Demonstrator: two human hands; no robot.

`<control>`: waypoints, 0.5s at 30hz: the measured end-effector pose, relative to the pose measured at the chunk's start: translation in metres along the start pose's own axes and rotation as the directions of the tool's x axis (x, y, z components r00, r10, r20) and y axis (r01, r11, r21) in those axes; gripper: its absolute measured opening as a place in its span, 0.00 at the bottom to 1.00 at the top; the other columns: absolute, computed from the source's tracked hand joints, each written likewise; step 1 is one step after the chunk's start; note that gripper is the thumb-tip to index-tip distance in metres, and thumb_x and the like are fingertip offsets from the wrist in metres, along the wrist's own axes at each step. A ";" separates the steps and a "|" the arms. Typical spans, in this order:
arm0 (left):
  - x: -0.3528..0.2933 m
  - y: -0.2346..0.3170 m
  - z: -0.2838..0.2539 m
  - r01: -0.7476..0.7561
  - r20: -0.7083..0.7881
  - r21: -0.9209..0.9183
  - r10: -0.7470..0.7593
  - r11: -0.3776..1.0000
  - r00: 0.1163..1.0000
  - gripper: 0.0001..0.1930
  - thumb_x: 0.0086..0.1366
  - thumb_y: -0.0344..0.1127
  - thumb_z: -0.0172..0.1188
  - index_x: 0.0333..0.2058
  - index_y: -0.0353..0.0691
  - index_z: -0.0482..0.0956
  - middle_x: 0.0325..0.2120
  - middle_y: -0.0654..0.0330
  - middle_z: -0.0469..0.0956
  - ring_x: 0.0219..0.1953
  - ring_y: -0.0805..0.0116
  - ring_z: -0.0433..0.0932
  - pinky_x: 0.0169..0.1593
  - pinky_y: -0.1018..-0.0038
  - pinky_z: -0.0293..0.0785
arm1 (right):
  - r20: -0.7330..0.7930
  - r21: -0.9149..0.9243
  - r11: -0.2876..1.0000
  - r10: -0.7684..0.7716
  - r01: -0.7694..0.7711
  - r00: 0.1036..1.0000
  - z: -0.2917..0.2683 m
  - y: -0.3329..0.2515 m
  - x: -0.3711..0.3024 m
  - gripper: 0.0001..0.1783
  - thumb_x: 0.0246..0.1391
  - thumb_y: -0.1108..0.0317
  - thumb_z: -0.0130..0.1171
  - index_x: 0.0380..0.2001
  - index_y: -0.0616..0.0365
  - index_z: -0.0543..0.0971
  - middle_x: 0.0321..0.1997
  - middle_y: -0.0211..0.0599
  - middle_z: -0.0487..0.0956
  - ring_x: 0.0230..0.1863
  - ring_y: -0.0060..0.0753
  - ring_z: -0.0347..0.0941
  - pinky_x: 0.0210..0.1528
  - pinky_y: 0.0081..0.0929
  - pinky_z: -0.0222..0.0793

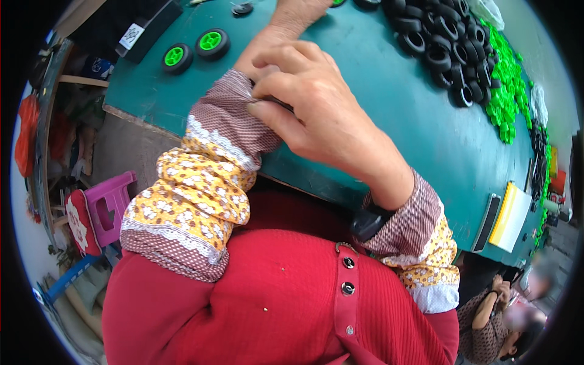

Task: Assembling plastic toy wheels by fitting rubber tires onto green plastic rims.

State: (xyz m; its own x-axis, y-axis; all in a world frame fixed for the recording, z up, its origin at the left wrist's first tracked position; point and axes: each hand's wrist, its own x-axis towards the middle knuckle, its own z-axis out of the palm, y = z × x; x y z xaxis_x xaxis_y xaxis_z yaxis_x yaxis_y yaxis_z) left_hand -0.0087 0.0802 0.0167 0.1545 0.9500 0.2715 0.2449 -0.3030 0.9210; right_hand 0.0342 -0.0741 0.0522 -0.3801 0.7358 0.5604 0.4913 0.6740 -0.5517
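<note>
My left arm reaches across the table, and my left hand [301, 13] lies near the top edge of the view, its fingers cut off or hidden. Close beside it is a bit of a black tire with a green hub [336, 2]. My right hand [322, 100] crosses over the left forearm. Its thumb and fingers are closed at the wrist end of the patterned sleeve cover [234, 100] on my left arm, seeming to pinch its cuff. Two black wheels with green rims, one wheel [212, 44] and another wheel [176, 58], lie left of my left forearm.
Loose black tires [447, 48] are heaped at the far right of the green table [389, 143], beside a pile of green rims [505, 85]. A black bin [152, 30] stands at the left. A yellow-and-white pad [511, 216] lies right. Other people [499, 316] sit lower right.
</note>
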 end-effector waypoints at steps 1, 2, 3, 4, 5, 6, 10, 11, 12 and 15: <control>0.003 -0.008 0.004 -0.111 -0.054 0.107 0.117 0.988 0.992 0.14 0.50 0.40 0.53 0.26 0.32 0.74 0.19 0.48 0.75 0.23 0.57 0.75 0.30 0.69 0.69 | -0.001 0.008 1.000 -0.027 0.027 1.000 0.000 -0.004 0.000 0.05 0.39 0.71 0.57 0.22 0.61 0.74 0.39 0.41 0.72 0.44 0.44 0.64 0.45 0.36 0.59; 0.004 -0.012 0.007 -0.162 -0.047 0.155 0.171 0.975 0.984 0.14 0.50 0.40 0.53 0.27 0.32 0.74 0.21 0.47 0.74 0.25 0.53 0.74 0.32 0.67 0.69 | 0.002 -0.010 1.000 0.014 -0.014 1.000 0.001 -0.005 0.002 0.05 0.40 0.72 0.57 0.23 0.62 0.74 0.39 0.41 0.72 0.44 0.44 0.64 0.46 0.35 0.59; 0.004 -0.009 0.006 -0.211 -0.035 0.204 0.222 0.956 0.974 0.15 0.50 0.41 0.53 0.27 0.32 0.74 0.22 0.45 0.74 0.27 0.50 0.74 0.34 0.66 0.69 | 0.004 -0.028 0.998 0.055 -0.055 0.998 0.004 -0.008 0.002 0.05 0.40 0.73 0.56 0.24 0.63 0.74 0.39 0.42 0.72 0.44 0.44 0.64 0.46 0.35 0.59; 0.002 -0.007 0.003 -0.185 -0.027 0.182 0.193 0.966 0.981 0.15 0.49 0.41 0.53 0.27 0.32 0.74 0.23 0.45 0.74 0.28 0.50 0.74 0.34 0.65 0.69 | 0.002 0.059 0.988 0.143 -0.142 0.990 0.007 -0.010 0.003 0.05 0.43 0.73 0.54 0.24 0.64 0.73 0.40 0.42 0.72 0.45 0.45 0.64 0.47 0.34 0.59; 0.001 -0.003 -0.001 -0.160 -0.019 0.162 0.165 0.974 0.986 0.15 0.49 0.41 0.53 0.27 0.32 0.74 0.23 0.45 0.74 0.28 0.49 0.74 0.34 0.64 0.69 | 0.008 0.071 0.990 0.122 -0.122 0.992 0.007 -0.011 0.005 0.05 0.43 0.73 0.54 0.24 0.64 0.73 0.40 0.42 0.72 0.45 0.45 0.64 0.47 0.34 0.59; 0.001 -0.005 0.005 -0.183 -0.031 0.111 0.187 0.977 0.982 0.15 0.49 0.41 0.53 0.27 0.32 0.74 0.24 0.45 0.74 0.28 0.49 0.74 0.34 0.64 0.69 | 0.064 0.162 0.961 0.214 -0.222 0.975 0.004 -0.007 0.003 0.05 0.45 0.73 0.52 0.24 0.64 0.73 0.40 0.42 0.72 0.46 0.44 0.64 0.47 0.33 0.59; 0.002 -0.003 0.000 -0.177 -0.056 0.122 0.184 0.977 0.981 0.15 0.49 0.42 0.53 0.26 0.32 0.74 0.22 0.44 0.74 0.29 0.48 0.74 0.35 0.64 0.69 | 0.150 0.123 0.966 0.207 -0.226 0.967 -0.004 -0.009 -0.002 0.07 0.48 0.70 0.50 0.22 0.64 0.72 0.45 0.45 0.70 0.52 0.48 0.59 0.52 0.36 0.55; 0.004 -0.004 -0.004 -0.172 -0.070 0.133 0.183 0.976 0.981 0.15 0.49 0.42 0.53 0.26 0.32 0.74 0.22 0.44 0.74 0.29 0.48 0.74 0.35 0.64 0.69 | 0.165 0.065 0.983 0.161 -0.173 0.973 -0.005 -0.013 -0.002 0.08 0.48 0.69 0.50 0.22 0.64 0.72 0.47 0.46 0.69 0.55 0.51 0.57 0.54 0.38 0.54; 0.007 -0.007 -0.001 -0.180 -0.117 0.092 0.190 0.979 0.975 0.15 0.50 0.41 0.53 0.26 0.32 0.74 0.21 0.45 0.74 0.27 0.51 0.75 0.33 0.65 0.69 | 0.164 0.059 0.983 0.160 -0.172 0.973 -0.006 -0.013 -0.005 0.08 0.48 0.69 0.50 0.22 0.64 0.72 0.47 0.46 0.69 0.55 0.51 0.57 0.54 0.38 0.54; 0.008 0.000 -0.001 -0.040 -0.108 -0.093 0.030 0.995 0.994 0.15 0.50 0.40 0.52 0.25 0.31 0.74 0.19 0.48 0.75 0.21 0.58 0.75 0.28 0.69 0.70 | 0.155 -0.010 0.978 0.208 -0.209 0.966 -0.008 -0.013 -0.011 0.10 0.49 0.67 0.49 0.21 0.63 0.72 0.49 0.48 0.68 0.58 0.56 0.52 0.57 0.42 0.50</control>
State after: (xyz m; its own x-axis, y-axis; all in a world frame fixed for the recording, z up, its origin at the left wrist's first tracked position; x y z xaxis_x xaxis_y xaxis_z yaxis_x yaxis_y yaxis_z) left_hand -0.0087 0.0881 0.0198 0.0576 0.9431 0.3275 0.1488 -0.3325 0.9313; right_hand 0.0380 -0.0913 0.0580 -0.3862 0.8612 0.3303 0.5681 0.5042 -0.6505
